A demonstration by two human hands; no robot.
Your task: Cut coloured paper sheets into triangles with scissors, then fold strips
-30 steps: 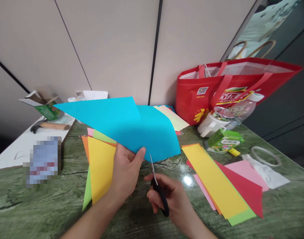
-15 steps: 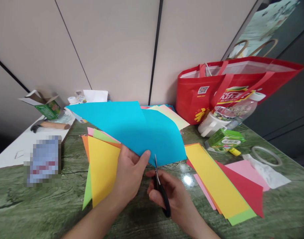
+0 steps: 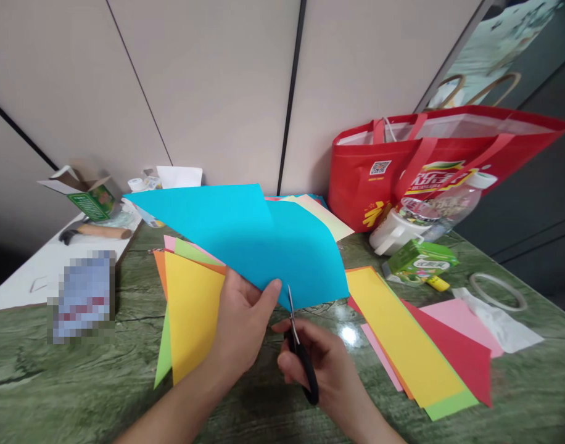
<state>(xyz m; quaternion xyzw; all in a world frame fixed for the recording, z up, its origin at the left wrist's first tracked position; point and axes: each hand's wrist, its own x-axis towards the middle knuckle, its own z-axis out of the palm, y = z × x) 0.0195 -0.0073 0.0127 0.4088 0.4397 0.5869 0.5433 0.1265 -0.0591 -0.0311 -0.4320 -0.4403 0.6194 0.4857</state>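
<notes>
A sheet of blue paper (image 3: 245, 240), partly cut with a curved right side, is raised above the table. My left hand (image 3: 245, 314) pinches its lower edge, thumb on top and fingers underneath. In my right hand (image 3: 319, 361) are black-handled scissors (image 3: 305, 370), their blades pointing away from me at the paper's near edge, just right of my left thumb. Yellow paper (image 3: 194, 314) lies beneath my left forearm, with green, orange and pink sheets under it. Yellow strips (image 3: 403, 333) lie right of my right hand, over red paper (image 3: 467, 357) and other colours.
A red bag (image 3: 356, 179) stands at the back right, by a white mug (image 3: 391, 231), a plastic bottle (image 3: 462, 197) and a green carton (image 3: 416, 262). A tape roll (image 3: 499, 290) lies far right. On the left are an open box (image 3: 92, 200) and a hammer (image 3: 102, 231).
Hardly anything differs. The view has shifted slightly, and the blue paper's upper left part sits a touch higher. Both hands keep their hold on the paper and the scissors.
</notes>
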